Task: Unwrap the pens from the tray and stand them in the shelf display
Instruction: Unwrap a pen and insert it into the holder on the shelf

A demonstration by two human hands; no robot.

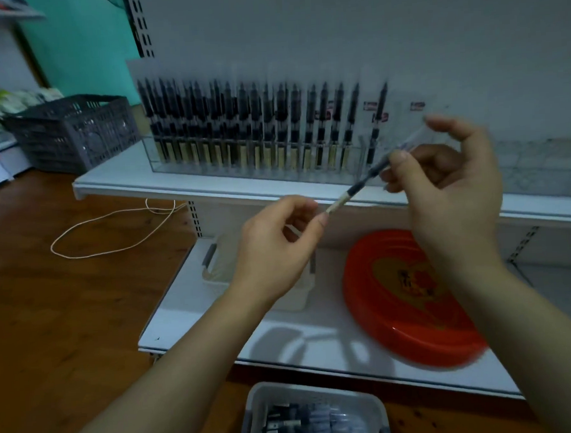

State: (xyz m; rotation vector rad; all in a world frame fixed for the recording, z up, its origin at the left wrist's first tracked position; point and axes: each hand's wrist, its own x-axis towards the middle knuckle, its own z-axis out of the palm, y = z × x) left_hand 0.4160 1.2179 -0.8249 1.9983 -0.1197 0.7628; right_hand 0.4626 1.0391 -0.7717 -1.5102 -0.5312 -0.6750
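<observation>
A black pen (358, 186) with a pale end lies slanted in the air between my hands, part of it inside a clear wrapper (409, 142). My left hand (279, 246) pinches the pale lower end. My right hand (447, 181) pinches the wrapper around the upper part, thumb and fingers curled. Behind them, on the upper shelf, a clear display (251, 165) holds several black pens standing upright. A white tray (254, 413) at the bottom edge holds several wrapped pens (308, 423).
A red plate (381, 310) and a clear container (214, 263) rest on the lower white shelf (300, 341). A grey crate (71, 131) stands at the left of the upper shelf. A white cord (112, 228) loops on the wooden floor.
</observation>
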